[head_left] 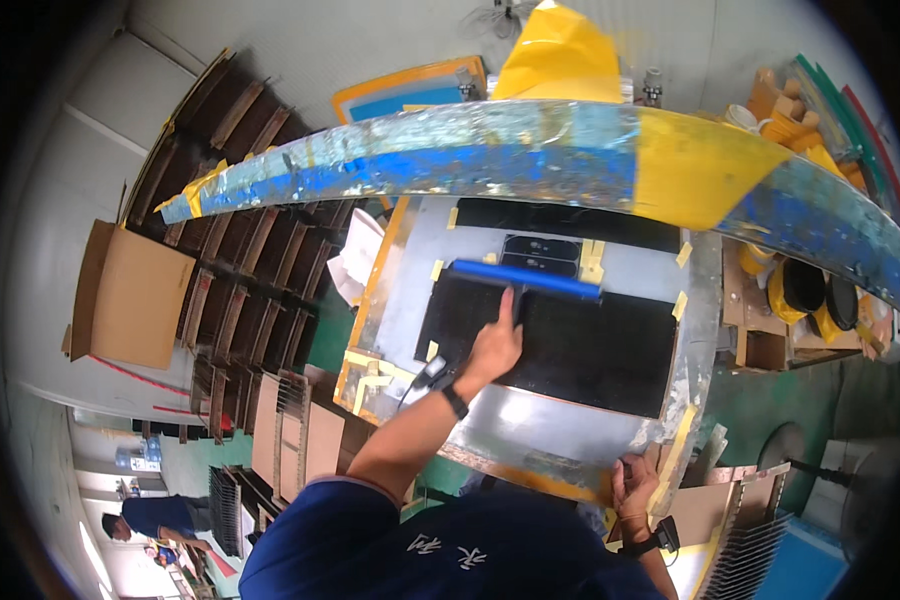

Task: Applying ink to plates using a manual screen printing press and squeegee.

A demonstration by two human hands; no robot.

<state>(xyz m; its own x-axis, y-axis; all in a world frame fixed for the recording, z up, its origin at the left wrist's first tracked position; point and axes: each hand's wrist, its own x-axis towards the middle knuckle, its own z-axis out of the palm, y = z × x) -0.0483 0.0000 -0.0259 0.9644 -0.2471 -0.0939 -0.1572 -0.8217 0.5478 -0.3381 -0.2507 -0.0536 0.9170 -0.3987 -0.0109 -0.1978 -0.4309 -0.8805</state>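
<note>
My left hand (494, 345) is closed around the handle of a long blue-edged squeegee (560, 284), its index finger stretched along the handle. The squeegee lies across the far edge of a black rectangular area (600, 350) on a printing screen (520, 410). Beyond the blade, a smaller dark panel (541, 254) with rounded shapes shows beside strips of yellow tape (592, 262). At the near right corner, my right hand (634, 484) has its fingers curled against the screen's frame (545, 481). What lies under the screen is hidden.
A paint-smeared blue beam (550, 160) with yellow tape arches across the far side. Slatted racks (255, 235) and a cardboard box (135, 295) stand left. Tubs (798, 288) sit on a shelf at right. Another person (160, 518) works at lower left.
</note>
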